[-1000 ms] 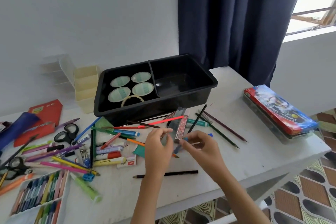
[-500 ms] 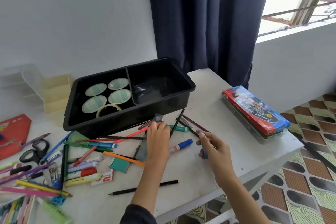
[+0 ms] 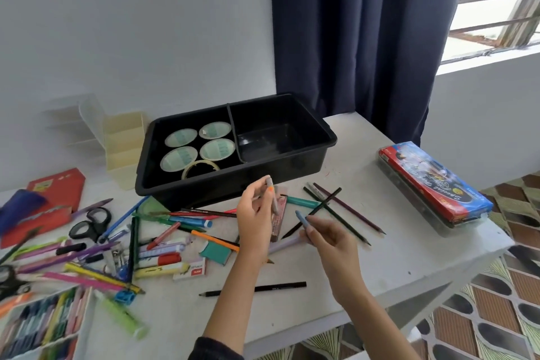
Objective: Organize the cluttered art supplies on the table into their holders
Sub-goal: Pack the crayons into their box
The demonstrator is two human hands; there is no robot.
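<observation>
My left hand (image 3: 254, 223) is raised over the table's middle, pinching a grey crayon (image 3: 272, 195) upright. My right hand (image 3: 330, 238) is beside it, fingers closed on a blue-grey crayon (image 3: 302, 218) that points up-left. Behind them stands a black two-compartment bin (image 3: 315, 152); its left half holds several tape rolls (image 3: 217, 149), its right half is bare. Loose coloured pencils (image 3: 344, 210) cross just right of my hands. A black pencil (image 3: 263, 288) lies near the front edge. Pens, markers and rulers lie heaped at the left (image 3: 163, 231).
A red-and-blue pencil box (image 3: 432, 187) lies at the table's right edge. Cream and clear desk holders (image 3: 122, 143) stand against the wall. Scissors (image 3: 90, 223), a red folder (image 3: 55, 190) and a crayon tray (image 3: 43, 327) are at the left. The table edge runs close in front.
Both hands have lifted off the table; the left now holds a grey crayon upright and the right raises a blue-grey crayon. The view has shifted back to the left.
</observation>
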